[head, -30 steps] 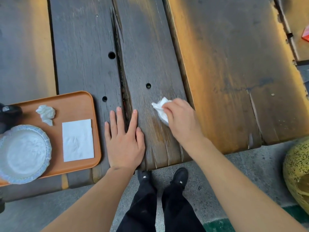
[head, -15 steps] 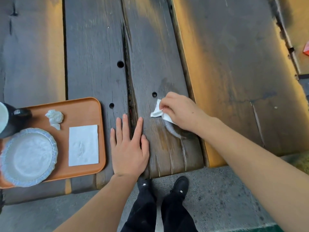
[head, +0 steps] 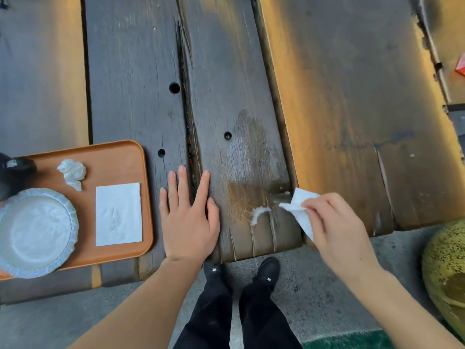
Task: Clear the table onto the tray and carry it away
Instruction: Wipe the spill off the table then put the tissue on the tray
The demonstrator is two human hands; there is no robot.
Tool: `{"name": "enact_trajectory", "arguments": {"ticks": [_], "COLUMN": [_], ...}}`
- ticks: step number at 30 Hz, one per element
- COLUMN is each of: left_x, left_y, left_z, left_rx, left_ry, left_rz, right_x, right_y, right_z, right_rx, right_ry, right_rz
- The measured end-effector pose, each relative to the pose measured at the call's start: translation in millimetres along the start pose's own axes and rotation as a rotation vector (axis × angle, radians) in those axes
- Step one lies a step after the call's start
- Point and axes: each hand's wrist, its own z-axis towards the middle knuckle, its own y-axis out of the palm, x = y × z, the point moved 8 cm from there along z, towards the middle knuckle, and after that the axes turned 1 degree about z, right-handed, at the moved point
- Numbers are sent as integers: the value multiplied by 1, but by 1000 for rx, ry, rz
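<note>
1. A dark cup is seen at the far left of the orange tray, cut off by the picture's edge; its contents cannot be told.
2. A white plate is set on the tray's near left part, with its rim carried slightly past the tray's near edge, so a tilt is judged a risk when the tray is lifted.
3. A crumpled napkin and a flat napkin are laid on the tray to the right of the plate, apparently gathered there as rubbish.
4. The tray is kept at the near left of the wooden table, within reach.
5. The left hand is laid flat and empty on the planks just beside the tray, fingers spread, probably as a brace.
6. A white smear is left on the wood near the table's edge, between the two hands; a damp patch is seen beyond it.
7. A tissue is pinched in the right hand, held just right of the smear, seemingly for wiping.
8. A yellow speckled object is seen low at the right, off the table; nothing blocks the tray.
</note>
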Motion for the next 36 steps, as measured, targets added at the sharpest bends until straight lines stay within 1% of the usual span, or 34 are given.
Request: {"name": "enact_trajectory", "arguments": {"ticks": [2, 4, 7, 11, 13, 15, 17, 21, 25, 26, 28, 29, 31, 34, 36], "left_x": [0, 1, 1, 2, 2, 3, 3, 4, 2, 1, 2, 3, 4, 2, 0], "left_y": [-1, -2, -3, -3, -3, -4, -5, -5, -4, -3, -3, -3, -3, -2, -1], "left_z": [-1, -1, -1, 0, -1, -1, -1, 0, 0, -1, 0, 0, 0, 0, -1], "left_rx": [-1, 0, 3, 8, 2, -3, -7, -13, -15, -16, -15, -15, -21, -23, -14], "left_ry": [-6, -4, -2, -2, -2, -7, -14, -3, -8, -7, -3, -6, -6, -11, -11], "left_rz": [-4, -5, -1, 5, 4, 3, -3, 1, -1, -2, -1, -3, -6, -2, -1], "right_x": [10, 8, 5, 8, 3, -12, -22, -8, -45, -47, -38, -34, -37, -48, -50], "right_y": [-3, 4, 20, 26, 29, 36, 40, 38, 60, 61, 55, 56, 64, 76, 76], "right_z": [16, 34, 49, 45, 42, 40, 42, 48, 30, 30, 30, 24, -5, -37, -28], "right_rx": [21, -13, -132, -131, -122, -142, -146, -86, -197, -188, -93, -78, -153, -303, -301], "right_ry": [56, 32, -8, -9, 3, -44, -100, 0, -152, -140, -46, -11, -25, -121, -178], "right_rz": [-58, -128, -191, -225, -187, -117, -108, -93, -43, -22, 28, 44, 55, 70, 63]}}
